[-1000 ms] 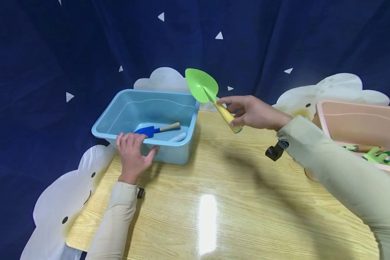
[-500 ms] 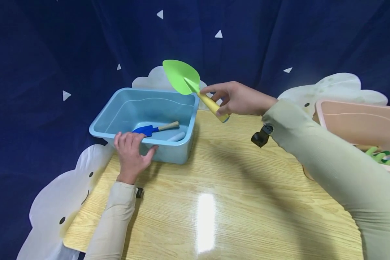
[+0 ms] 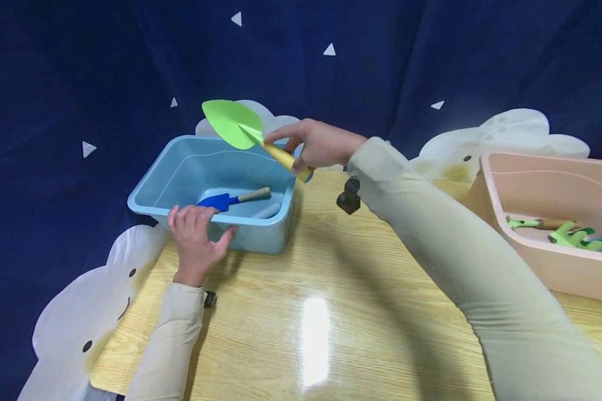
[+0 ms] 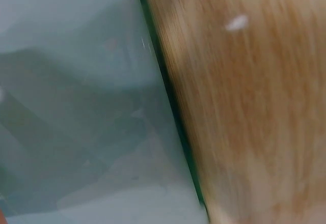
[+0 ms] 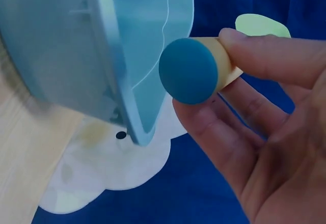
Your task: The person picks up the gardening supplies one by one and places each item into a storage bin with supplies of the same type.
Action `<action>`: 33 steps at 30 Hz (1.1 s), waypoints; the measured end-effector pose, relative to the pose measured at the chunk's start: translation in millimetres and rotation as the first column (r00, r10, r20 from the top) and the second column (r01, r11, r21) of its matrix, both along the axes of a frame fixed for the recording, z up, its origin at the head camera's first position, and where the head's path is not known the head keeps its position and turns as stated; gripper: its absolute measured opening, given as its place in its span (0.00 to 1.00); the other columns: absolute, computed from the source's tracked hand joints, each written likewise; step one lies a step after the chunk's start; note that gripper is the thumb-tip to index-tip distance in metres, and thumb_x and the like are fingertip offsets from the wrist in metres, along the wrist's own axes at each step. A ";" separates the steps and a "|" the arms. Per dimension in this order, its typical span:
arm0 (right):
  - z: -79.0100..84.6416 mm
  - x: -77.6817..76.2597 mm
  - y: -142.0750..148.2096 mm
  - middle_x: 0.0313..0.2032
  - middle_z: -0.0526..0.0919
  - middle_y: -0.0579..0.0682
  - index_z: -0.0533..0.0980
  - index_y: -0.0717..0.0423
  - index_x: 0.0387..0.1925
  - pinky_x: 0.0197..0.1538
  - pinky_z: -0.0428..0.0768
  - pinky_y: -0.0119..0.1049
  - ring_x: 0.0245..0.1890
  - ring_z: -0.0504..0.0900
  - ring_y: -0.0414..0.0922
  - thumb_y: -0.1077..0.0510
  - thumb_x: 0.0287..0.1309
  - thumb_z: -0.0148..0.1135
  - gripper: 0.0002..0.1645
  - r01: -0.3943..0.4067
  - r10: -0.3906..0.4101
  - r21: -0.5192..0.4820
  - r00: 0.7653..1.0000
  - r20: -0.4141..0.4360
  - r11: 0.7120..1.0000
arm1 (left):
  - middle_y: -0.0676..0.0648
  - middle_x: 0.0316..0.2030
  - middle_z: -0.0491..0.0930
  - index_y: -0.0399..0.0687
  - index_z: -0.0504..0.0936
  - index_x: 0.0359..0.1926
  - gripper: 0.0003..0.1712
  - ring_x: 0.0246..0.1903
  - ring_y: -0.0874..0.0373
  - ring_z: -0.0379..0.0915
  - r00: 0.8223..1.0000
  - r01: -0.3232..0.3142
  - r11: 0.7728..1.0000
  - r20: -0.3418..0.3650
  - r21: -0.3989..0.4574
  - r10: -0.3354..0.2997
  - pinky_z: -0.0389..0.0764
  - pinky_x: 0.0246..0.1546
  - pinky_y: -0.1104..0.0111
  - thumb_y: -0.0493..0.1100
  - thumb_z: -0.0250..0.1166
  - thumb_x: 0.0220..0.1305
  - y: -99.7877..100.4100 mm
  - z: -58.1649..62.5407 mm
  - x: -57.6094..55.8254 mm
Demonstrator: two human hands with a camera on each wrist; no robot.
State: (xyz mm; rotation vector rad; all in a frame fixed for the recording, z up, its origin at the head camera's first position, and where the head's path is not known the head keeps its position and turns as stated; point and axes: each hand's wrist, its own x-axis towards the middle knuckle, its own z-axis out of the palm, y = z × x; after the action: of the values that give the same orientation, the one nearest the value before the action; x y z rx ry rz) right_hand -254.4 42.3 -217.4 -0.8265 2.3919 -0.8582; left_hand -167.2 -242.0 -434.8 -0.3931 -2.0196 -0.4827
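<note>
My right hand [image 3: 321,143] pinches the yellow handle of a green toy trowel [image 3: 233,123], its blade tilted up and to the left over the back of the blue bin [image 3: 153,208]. In the right wrist view the handle's blue end cap [image 5: 187,71] faces the camera, with thumb and fingers round the handle. My left hand [image 3: 194,239] grips the bin's front rim, fingers over the edge and thumb outside. Inside the bin lie a blue trowel [image 3: 221,201] with a wooden handle and a pale rounded piece [image 3: 267,211]. The left wrist view shows the bin's outer wall [image 4: 91,112] up close.
A pink bin [image 3: 491,195] stands on the right of the wooden table [image 3: 261,328], holding green tools [image 3: 569,234], one with a wooden handle. Behind the table hangs a dark blue curtain [image 3: 371,72] with white clouds.
My right hand has carried the green trowel left, from beside the blue bin to above its back right part. The left hand keeps its grip on the rim.
</note>
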 end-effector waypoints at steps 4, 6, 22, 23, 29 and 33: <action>0.7 -4.6 -16.2 0.59 0.79 0.52 0.67 0.36 0.71 0.50 0.83 0.38 0.50 0.78 0.47 0.74 0.57 0.61 0.45 0.007 -0.007 -0.002 1.000 0.000 1.000 | 0.38 0.37 0.77 0.37 0.78 0.42 0.28 0.45 0.39 0.66 1.000 0.002 1.000 0.001 0.006 -0.002 0.55 0.65 0.43 0.57 0.70 0.52 0.4 1.7 0.7; -0.4 -5.8 -24.5 0.59 0.79 0.53 0.67 0.36 0.70 0.49 0.84 0.38 0.51 0.78 0.47 0.75 0.57 0.60 0.45 0.009 -0.009 -0.003 1.000 -0.005 1.000 | 0.38 0.37 0.77 0.37 0.78 0.42 0.28 0.45 0.39 0.66 1.000 0.004 1.000 -0.001 0.006 -0.004 0.55 0.65 0.43 0.56 0.70 0.52 0.7 2.6 1.1; -20.6 -6.6 -63.1 0.58 0.80 0.55 0.70 0.41 0.69 0.47 0.84 0.35 0.52 0.79 0.46 0.74 0.55 0.62 0.42 -0.058 0.058 -0.002 0.994 -0.097 0.998 | 0.38 0.36 0.77 0.37 0.78 0.41 0.28 0.44 0.39 0.66 1.000 -0.001 1.000 -0.003 0.002 0.001 0.56 0.63 0.40 0.56 0.71 0.50 1.0 3.6 5.4; -22.0 -6.6 -63.7 0.58 0.81 0.55 0.70 0.41 0.69 0.46 0.83 0.34 0.52 0.79 0.46 0.74 0.55 0.62 0.42 -0.059 0.059 0.000 0.993 -0.099 0.998 | 0.38 0.36 0.77 0.37 0.78 0.41 0.28 0.44 0.39 0.66 1.000 -0.004 1.000 -0.005 0.001 0.004 0.56 0.63 0.41 0.56 0.71 0.50 0.7 3.4 6.0; -31.3 -7.9 -68.0 0.58 0.81 0.55 0.71 0.41 0.68 0.44 0.82 0.33 0.51 0.79 0.46 0.73 0.55 0.63 0.42 -0.064 0.066 0.021 0.993 -0.094 0.998 | 0.38 0.37 0.78 0.37 0.78 0.42 0.28 0.45 0.39 0.67 1.000 -0.012 1.000 -0.006 0.001 0.012 0.55 0.66 0.43 0.57 0.70 0.51 -0.3 2.7 6.9; -35.0 -9.0 -71.2 0.57 0.82 0.54 0.71 0.39 0.68 0.44 0.81 0.32 0.50 0.79 0.45 0.73 0.54 0.63 0.42 -0.068 0.074 0.059 0.992 -0.103 0.996 | 0.39 0.36 0.78 0.38 0.78 0.41 0.28 0.45 0.39 0.67 1.000 -0.013 1.000 -0.014 0.001 0.013 0.55 0.65 0.44 0.57 0.70 0.51 1.2 1.1 7.0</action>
State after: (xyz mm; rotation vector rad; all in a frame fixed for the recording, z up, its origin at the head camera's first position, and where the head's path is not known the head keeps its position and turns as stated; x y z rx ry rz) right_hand -263.4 -28.9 -252.5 -0.9502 2.4490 -0.7338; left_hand -160.2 -240.8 -433.7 -0.3815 -2.0069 -0.4709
